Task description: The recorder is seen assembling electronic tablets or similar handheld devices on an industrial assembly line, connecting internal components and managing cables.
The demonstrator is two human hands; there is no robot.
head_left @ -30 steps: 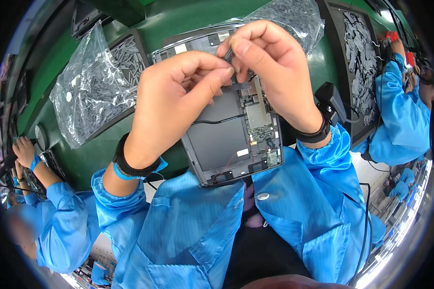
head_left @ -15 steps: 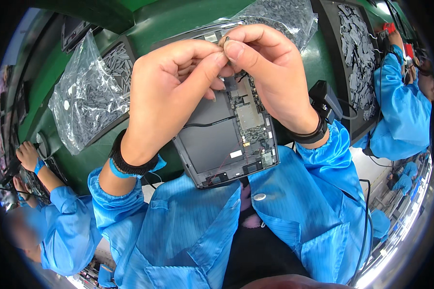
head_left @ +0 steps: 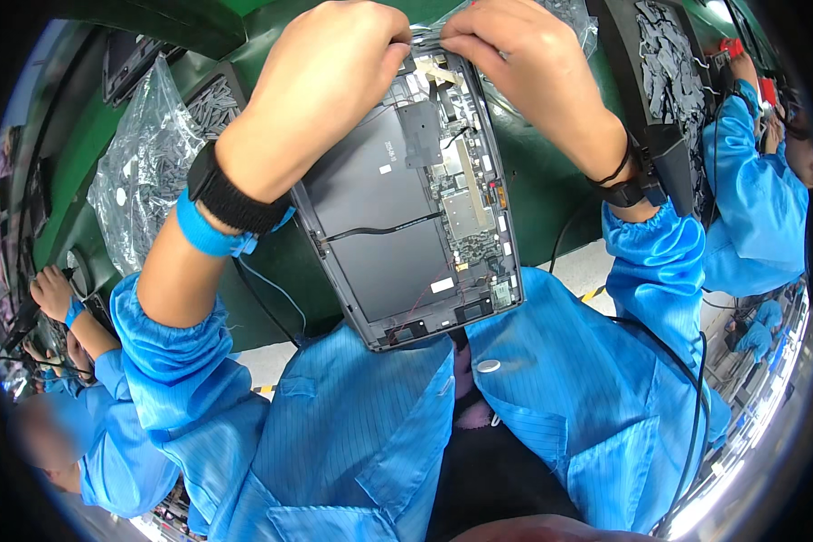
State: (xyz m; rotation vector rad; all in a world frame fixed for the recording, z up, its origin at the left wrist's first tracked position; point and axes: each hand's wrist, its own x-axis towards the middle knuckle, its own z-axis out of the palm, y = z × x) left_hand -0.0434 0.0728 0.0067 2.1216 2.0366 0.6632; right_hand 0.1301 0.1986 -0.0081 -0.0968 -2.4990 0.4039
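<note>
An opened tablet lies in front of me with its inside bare. It shows a dark flat battery, a black cable across it, and a circuit board along the right side. My left hand is at the tablet's far edge, fingers curled and thumb pressed against them. Just to its right, my right hand pinches at the same edge. Whatever is between the fingertips of either hand is too small or hidden to name.
A clear plastic bag lies left, beside a tray of small grey strips. At the right stands a dark tray with flat grey pieces. Co-workers in blue sleeves sit on both sides. A black cord hangs at the table's near edge.
Both hands have moved away from me, from together above the tablet to its far edge, and now stand slightly apart. More of the battery and board shows.
</note>
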